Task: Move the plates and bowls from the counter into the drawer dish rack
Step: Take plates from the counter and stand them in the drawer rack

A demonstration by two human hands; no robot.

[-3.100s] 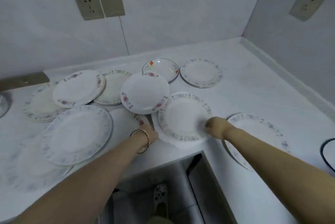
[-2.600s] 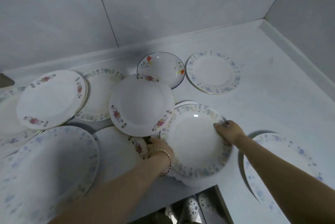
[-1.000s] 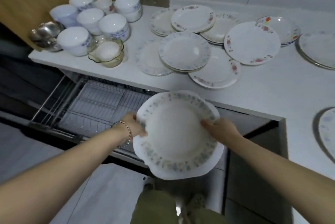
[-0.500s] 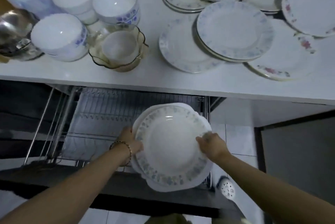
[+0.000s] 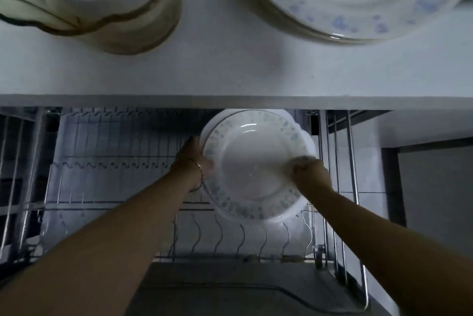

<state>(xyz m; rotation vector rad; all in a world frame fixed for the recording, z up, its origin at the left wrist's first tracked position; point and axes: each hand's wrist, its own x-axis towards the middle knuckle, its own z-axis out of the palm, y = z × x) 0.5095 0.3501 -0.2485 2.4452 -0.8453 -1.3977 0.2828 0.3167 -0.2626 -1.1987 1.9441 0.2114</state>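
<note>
Left grip [image 5: 195, 162] and right grip [image 5: 308, 173] clasp opposite rims of stacked plates [image 5: 253, 162] over the rack [image 5: 115, 162]; next, each likely needs tipping upright into a slot.

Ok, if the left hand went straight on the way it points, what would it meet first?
Likely the rear wires of the drawer dish rack, under the counter; the left hand, gripping the plates, points there. Depth unclear.

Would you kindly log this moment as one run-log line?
plates: two stacked, over drawer dish rack, not yet slotted | left hand: holds left rim | right hand: holds right rim
</note>
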